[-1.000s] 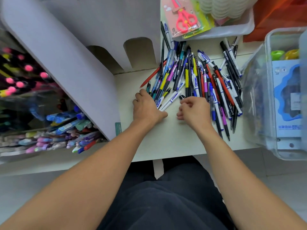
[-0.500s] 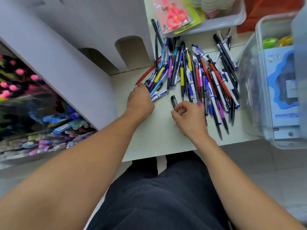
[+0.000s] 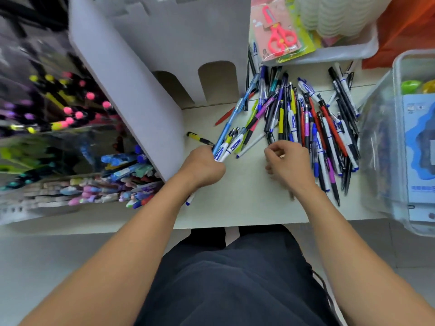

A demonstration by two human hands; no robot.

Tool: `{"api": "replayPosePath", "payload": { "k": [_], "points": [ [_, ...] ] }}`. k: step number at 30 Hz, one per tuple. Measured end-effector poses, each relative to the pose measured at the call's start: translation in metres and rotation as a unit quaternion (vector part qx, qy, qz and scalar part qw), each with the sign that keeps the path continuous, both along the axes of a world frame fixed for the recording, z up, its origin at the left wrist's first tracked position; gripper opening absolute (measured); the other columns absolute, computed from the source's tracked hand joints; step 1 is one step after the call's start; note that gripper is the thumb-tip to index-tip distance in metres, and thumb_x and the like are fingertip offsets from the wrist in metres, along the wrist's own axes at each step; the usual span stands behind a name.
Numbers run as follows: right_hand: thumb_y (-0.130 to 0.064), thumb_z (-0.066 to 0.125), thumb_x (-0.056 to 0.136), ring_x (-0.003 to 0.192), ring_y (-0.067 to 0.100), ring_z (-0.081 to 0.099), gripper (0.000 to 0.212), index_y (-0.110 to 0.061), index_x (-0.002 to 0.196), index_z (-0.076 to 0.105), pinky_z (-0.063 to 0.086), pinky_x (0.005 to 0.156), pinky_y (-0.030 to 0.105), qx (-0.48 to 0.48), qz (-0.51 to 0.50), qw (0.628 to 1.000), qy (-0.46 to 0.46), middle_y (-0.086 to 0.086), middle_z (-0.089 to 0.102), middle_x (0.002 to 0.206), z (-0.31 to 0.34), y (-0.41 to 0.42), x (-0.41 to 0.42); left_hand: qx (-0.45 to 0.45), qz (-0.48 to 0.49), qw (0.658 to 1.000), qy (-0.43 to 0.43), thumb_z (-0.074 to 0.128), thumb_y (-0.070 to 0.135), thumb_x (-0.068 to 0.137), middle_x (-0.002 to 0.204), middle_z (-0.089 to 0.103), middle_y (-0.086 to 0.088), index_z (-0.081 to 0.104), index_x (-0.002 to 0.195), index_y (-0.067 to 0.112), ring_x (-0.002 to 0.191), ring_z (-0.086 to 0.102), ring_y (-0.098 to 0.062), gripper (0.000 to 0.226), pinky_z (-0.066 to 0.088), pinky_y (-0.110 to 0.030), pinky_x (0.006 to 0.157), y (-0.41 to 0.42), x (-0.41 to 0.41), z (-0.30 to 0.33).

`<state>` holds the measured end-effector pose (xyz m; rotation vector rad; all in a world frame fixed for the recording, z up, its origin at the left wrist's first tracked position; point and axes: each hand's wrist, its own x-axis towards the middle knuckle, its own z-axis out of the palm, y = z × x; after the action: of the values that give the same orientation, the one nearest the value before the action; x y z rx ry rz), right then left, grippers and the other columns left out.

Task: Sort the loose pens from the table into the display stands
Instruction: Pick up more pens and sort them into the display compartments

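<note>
Gripping a small bundle of pens, the left hand has its fingers curled round the barrels. The right hand, fingers loosely curled, appears to hold nothing beside the loose pile on the bench. Judged light, rigid, slick and prone to roll; grasp mid-barrel. Display stands sit left.

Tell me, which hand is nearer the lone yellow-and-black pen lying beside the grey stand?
Left. The left hand, gripping white-and-blue pens, sits just right of the yellow-and-black pen; the right hand is farther right.
</note>
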<state>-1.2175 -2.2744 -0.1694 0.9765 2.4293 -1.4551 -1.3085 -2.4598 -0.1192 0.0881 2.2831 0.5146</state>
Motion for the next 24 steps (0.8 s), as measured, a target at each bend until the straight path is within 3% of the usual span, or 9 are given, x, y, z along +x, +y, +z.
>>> {"api": "replayPosePath", "payload": {
  "k": [3,5,7,10,12,15,17,20,24],
  "points": [
    [-0.027,0.059,0.101,0.071,0.025,0.075,0.024,-0.005,0.101,0.069,0.064,0.068,0.039,-0.209,-0.076,0.975,-0.011,0.022,0.071,0.095,0.027,-0.012,-0.015,0.043,-0.009,0.998,-0.034,0.055,0.008,0.083,0.072,0.049,-0.002,0.048,0.080,0.014,0.058,0.045,-0.020,0.010,0.035,-0.025,0.052,-0.011,0.004,0.010],
    [-0.048,0.059,0.098,0.089,0.029,0.075,0.043,-0.008,0.116,0.066,0.063,0.079,0.040,-0.360,-0.109,0.926,-0.041,0.019,0.069,0.111,0.042,-0.022,-0.026,0.077,-0.026,0.995,-0.060,0.056,0.004,0.082,0.070,0.046,-0.005,0.050,0.082,0.010,0.060,0.041,-0.023,0.008,0.035,-0.029,0.055,-0.017,0.006,0.018],
    [-0.065,0.055,0.091,0.107,0.030,0.071,0.058,-0.020,0.127,0.061,0.059,0.092,0.045,-0.441,-0.096,0.891,-0.037,0.011,0.063,0.124,0.050,-0.031,-0.035,0.094,-0.030,0.992,-0.082,0.056,0.004,0.081,0.071,0.046,-0.009,0.054,0.087,0.005,0.062,0.041,-0.022,0.006,0.036,-0.033,0.056,-0.023,0.006,0.025],
    [-0.062,0.051,0.095,0.110,0.028,0.069,0.049,-0.030,0.131,0.059,0.056,0.096,0.050,-0.460,-0.088,0.883,0.030,0.007,0.063,0.128,0.063,-0.042,-0.048,0.101,-0.007,0.989,-0.107,0.056,0.003,0.079,0.068,0.048,-0.009,0.051,0.079,0.012,0.058,0.042,-0.022,0.010,0.038,-0.032,0.053,-0.031,0.006,0.031],
    [-0.043,0.054,0.101,0.102,0.032,0.073,0.037,-0.024,0.133,0.057,0.060,0.089,0.048,-0.453,-0.108,0.881,0.091,0.012,0.065,0.125,0.071,-0.051,-0.057,0.109,-0.010,0.985,-0.133,0.058,0.006,0.073,0.064,0.049,-0.009,0.050,0.078,0.013,0.054,0.042,-0.022,0.012,0.039,-0.031,0.051,-0.035,0.007,0.035],
    [-0.018,0.054,0.104,0.092,0.038,0.073,0.030,-0.017,0.134,0.058,0.063,0.073,0.039,-0.374,-0.097,0.907,0.165,0.021,0.063,0.119,0.076,-0.060,-0.066,0.119,-0.026,0.982,-0.143,0.058,0.007,0.070,0.062,0.051,-0.010,0.051,0.082,0.011,0.050,0.042,-0.023,0.014,0.036,-0.027,0.044,-0.036,0.007,0.041],
    [-0.011,0.056,0.103,0.083,0.032,0.073,0.029,-0.013,0.132,0.060,0.062,0.067,0.033,-0.361,-0.097,0.908,0.191,0.014,0.067,0.108,0.078,-0.061,-0.068,0.128,-0.027,0.982,-0.139,0.058,0.002,0.076,0.063,0.050,-0.011,0.051,0.083,0.011,0.051,0.041,-0.023,0.013,0.032,-0.023,0.041,-0.034,0.006,0.046],
    [-0.008,0.063,0.098,0.080,0.027,0.072,0.030,-0.009,0.128,0.064,0.059,0.065,0.031,-0.366,-0.084,0.905,0.200,0.011,0.072,0.108,0.080,-0.054,-0.070,0.142,-0.012,0.981,-0.135,0.058,0.001,0.078,0.064,0.051,-0.010,0.054,0.081,0.014,0.056,0.040,-0.024,0.014,0.032,-0.024,0.044,-0.029,0.004,0.050],
    [-0.019,0.072,0.093,0.080,0.030,0.075,0.040,-0.020,0.130,0.060,0.060,0.067,0.032,-0.358,-0.082,0.915,0.165,0.010,0.068,0.122,0.083,-0.041,-0.077,0.122,-0.015,0.987,-0.106,0.058,0.010,0.071,0.068,0.052,-0.012,0.056,0.086,0.010,0.059,0.041,-0.024,0.015,0.036,-0.037,0.054,-0.020,0.001,0.050]
  ]
}}
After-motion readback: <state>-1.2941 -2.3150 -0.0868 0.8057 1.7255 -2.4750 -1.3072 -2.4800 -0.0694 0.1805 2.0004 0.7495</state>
